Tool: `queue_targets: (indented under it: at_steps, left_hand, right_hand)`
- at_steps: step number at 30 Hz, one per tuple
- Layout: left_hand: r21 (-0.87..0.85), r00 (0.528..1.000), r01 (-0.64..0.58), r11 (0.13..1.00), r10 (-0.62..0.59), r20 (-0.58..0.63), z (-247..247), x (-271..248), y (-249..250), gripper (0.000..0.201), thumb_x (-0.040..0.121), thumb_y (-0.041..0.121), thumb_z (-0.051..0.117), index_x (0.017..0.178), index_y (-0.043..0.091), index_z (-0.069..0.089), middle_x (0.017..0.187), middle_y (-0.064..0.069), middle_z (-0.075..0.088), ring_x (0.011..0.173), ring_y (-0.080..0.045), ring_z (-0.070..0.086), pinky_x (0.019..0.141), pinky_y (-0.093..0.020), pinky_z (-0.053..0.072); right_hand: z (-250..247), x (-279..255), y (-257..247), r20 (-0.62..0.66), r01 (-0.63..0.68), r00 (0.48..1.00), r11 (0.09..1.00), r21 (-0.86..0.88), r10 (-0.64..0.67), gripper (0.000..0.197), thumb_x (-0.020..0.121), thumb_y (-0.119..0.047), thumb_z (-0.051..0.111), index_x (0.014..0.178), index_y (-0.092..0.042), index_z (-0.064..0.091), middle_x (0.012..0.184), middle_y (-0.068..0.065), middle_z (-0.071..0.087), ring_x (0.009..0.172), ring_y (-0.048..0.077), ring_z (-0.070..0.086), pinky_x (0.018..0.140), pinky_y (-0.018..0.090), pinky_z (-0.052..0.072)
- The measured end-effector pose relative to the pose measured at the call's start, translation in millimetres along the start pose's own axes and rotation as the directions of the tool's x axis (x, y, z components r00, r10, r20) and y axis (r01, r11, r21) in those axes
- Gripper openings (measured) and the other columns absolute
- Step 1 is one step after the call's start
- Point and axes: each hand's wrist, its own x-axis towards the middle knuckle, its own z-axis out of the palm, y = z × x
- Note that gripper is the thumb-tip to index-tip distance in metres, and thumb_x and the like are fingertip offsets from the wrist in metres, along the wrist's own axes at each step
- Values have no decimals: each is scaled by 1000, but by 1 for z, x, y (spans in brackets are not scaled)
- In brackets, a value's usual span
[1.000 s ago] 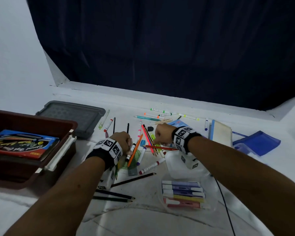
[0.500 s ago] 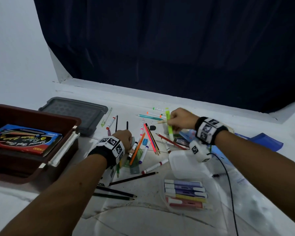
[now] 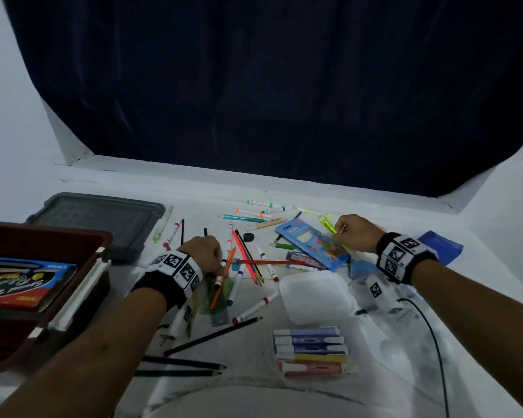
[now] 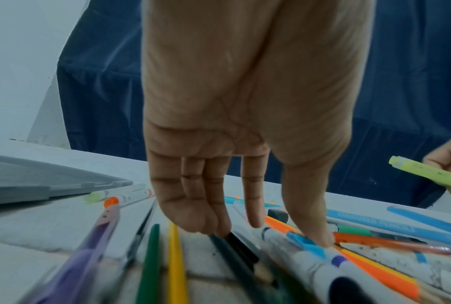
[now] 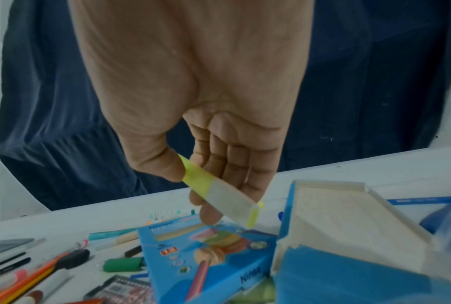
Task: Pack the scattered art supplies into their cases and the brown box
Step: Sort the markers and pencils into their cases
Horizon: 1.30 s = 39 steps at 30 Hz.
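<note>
Right wrist view: right hand (image 5: 206, 131) pinches the yellow-green plastic highlighter (image 5: 219, 191) by one end; it could slip. Left hand (image 4: 235, 156), at nine o'clock, fingers straight, presses loose pencils (image 4: 176, 265), which may roll.

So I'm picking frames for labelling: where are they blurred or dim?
Head view: dim and bluish but sharp. Left wrist view: the pencils nearest the lens smear, the left hand stays clear. Right wrist view: the blue cardboard pencil box is soft, the yellow-green highlighter sharper.
</note>
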Motion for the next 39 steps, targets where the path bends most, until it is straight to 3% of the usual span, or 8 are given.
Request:
queue_targets:
  at_steps: [12, 18, 21, 23, 28, 32, 36, 39]
  left_hand:
    - [19, 994, -92, 996, 93, -55, -16, 63, 32, 10, 85, 21, 61, 76, 24, 65, 98, -6, 70, 88, -25, 66, 78, -34, 57]
    - [60, 982, -175, 983, 178, -58, -18, 106, 65, 15, 87, 18, 56, 82, 12, 69, 87, -10, 69, 77, -28, 65, 70, -35, 56]
    - [135, 978, -197, 971, 204, -47, -14, 129, 77, 7, 85, 21, 62, 85, 14, 61, 89, -8, 63, 77, -26, 60, 70, -35, 54]
    - [170, 976, -208, 963, 216, -25, -10, 140, 84, 12, 83, 21, 64, 87, 13, 55, 88, -8, 57, 77, -26, 58, 67, -34, 51]
    - [172, 974, -224, 959, 227, 0, -8, 158, 87, 8, 83, 11, 60, 78, 14, 55, 95, -11, 63, 85, -30, 63, 74, -37, 55]
    - [80, 976, -216, 973, 214, 26, -24, 156, 79, 12, 80, 10, 66, 73, 19, 62, 82, -5, 64, 77, -25, 61, 67, -30, 50]
    - [-15, 982, -185, 983, 184, -49, -48, 133, 61, 19, 77, 12, 74, 94, 18, 70, 90, -2, 66, 84, -21, 64, 73, -30, 54]
    - [-140, 977, -206, 969, 195, -87, -58, 102, 52, 20, 80, 8, 71, 99, 15, 67, 89, -6, 71, 67, -15, 65, 66, -27, 53]
  right_hand:
    - [13, 29, -16, 142, 18, 990, 966, -257, 19, 27, 88, -32, 67, 80, -10, 54, 81, 6, 55, 74, 20, 50, 65, 30, 39]
    - [28, 28, -19, 271, 97, 963, 939, -329, -4, 29, 82, -14, 61, 63, -16, 39, 67, 5, 43, 62, 20, 40, 55, 30, 30]
    - [27, 18, -23, 304, 167, 950, 936, -309, -69, 8, 83, -18, 64, 85, -11, 61, 89, 3, 59, 82, 20, 56, 66, 28, 45]
    - [28, 11, -22, 303, 201, 946, 938, -282, -111, 22, 82, -20, 66, 102, -9, 67, 105, 4, 64, 95, 21, 60, 79, 31, 52]
    - [35, 1, -10, 300, 272, 929, 949, -156, -217, 22, 81, -19, 70, 102, -13, 68, 105, -1, 62, 91, 15, 57, 78, 27, 48]
    - [27, 1, -2, 217, 277, 943, 956, -101, -250, 24, 85, -35, 70, 97, -15, 67, 106, 0, 62, 96, 18, 58, 85, 33, 49]
    - [1, 1, 8, 29, 238, 971, 970, -42, -237, 3, 85, -16, 69, 85, -13, 67, 91, 3, 68, 85, 19, 63, 82, 42, 53]
    - [-20, -13, 16, -157, 178, 974, 979, 97, -162, 12, 84, -10, 70, 77, -18, 67, 74, -1, 67, 69, 13, 58, 70, 35, 50]
